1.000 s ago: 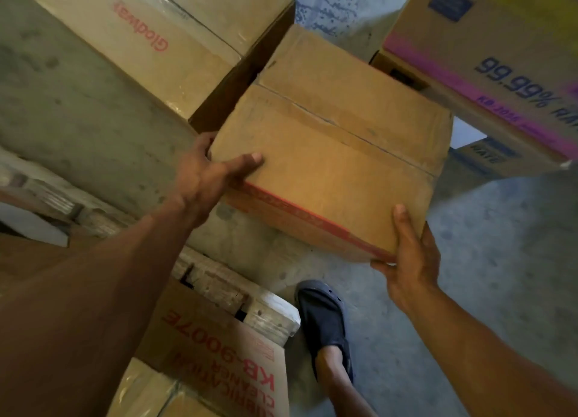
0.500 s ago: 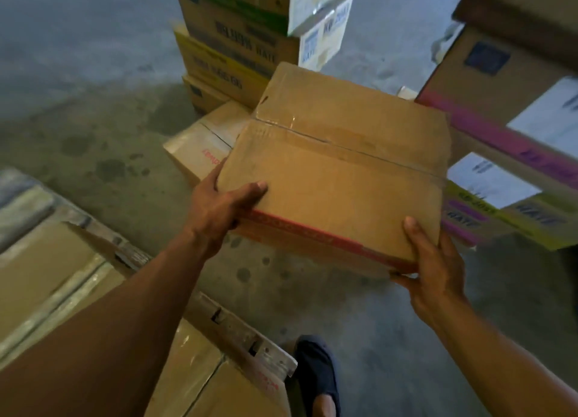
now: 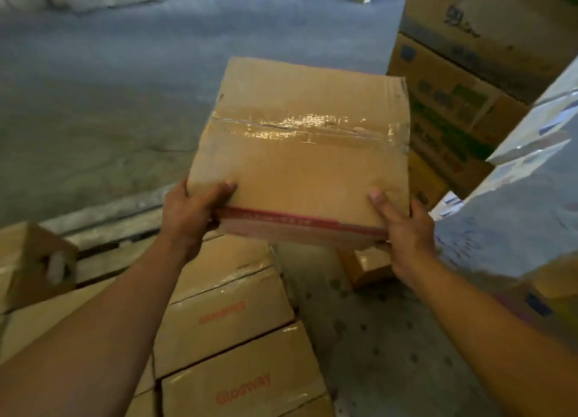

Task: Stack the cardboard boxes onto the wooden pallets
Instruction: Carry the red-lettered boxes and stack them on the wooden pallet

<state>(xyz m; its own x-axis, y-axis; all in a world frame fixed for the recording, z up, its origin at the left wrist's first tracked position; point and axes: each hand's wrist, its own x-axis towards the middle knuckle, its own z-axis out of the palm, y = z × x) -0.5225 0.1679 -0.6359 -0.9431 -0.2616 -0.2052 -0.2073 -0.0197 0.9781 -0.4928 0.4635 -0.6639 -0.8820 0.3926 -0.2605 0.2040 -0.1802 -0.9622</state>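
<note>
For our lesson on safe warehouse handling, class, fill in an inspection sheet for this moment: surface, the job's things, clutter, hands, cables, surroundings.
Surface: grey concrete floor, with dark spots near the person.
Job's things: taped cardboard box held off the ground; red-printed cartons lie side by side below it; wooden pallet slats show beyond them.
Clutter: small box on the floor under the carried one.
Hands: left hand and right hand grip the carried box's near corners, thumbs on top.
Cables: nothing seen.
Surroundings: tall stack of printed cartons at the right; the background is blurred.
</note>
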